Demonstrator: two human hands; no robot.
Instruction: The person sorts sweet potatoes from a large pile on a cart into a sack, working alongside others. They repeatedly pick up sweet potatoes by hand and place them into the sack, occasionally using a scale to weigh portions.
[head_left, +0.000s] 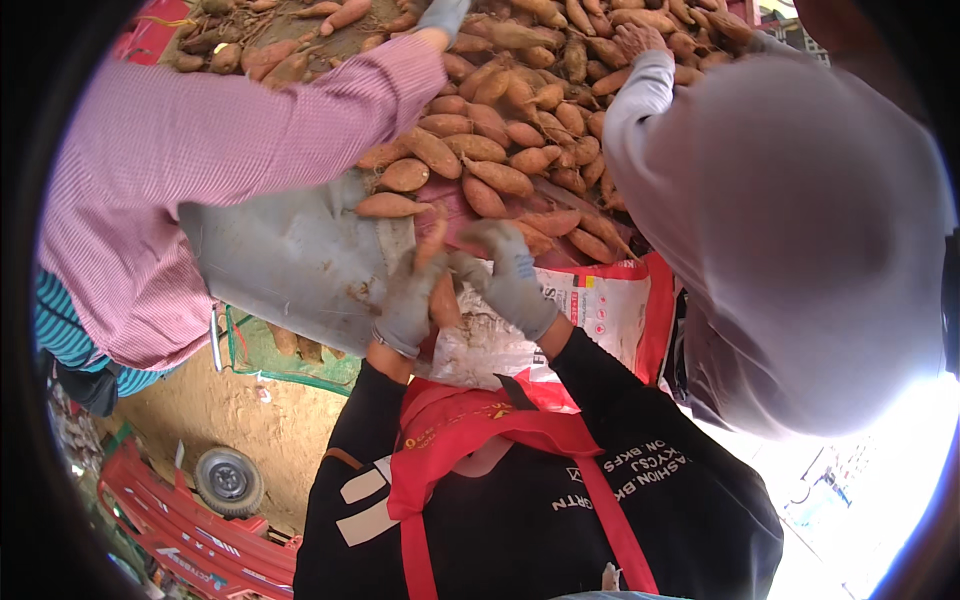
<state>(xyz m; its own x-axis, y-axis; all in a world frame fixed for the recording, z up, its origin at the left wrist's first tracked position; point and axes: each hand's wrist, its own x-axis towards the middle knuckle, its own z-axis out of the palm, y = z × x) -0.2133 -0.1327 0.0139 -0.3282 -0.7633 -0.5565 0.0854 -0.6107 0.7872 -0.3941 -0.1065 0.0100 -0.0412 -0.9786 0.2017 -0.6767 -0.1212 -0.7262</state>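
A gray work glove covers my left hand (406, 300), whose fingers are round a slender, blurred sweet potato (431, 244). Below it, another sweet potato (445, 301) lies between my two hands, beside the left glove. My right hand (514, 274), also gloved, is partly blurred just right of it, over a white and red printed sack (480, 330); its fingers are bent, and whether they hold anything cannot be told. Beyond my hands lies a large heap of sweet potatoes (495, 142), with some at its near edge on a dark red surface (442, 199).
A person in a pink checked sleeve (300, 135) reaches across from the left; another in a gray hood (810, 240) reaches in from the right. A gray sheet (292, 244) lies left of my hands, with a green mesh bag (259, 352) below. A red vehicle (195, 525) stands lower left.
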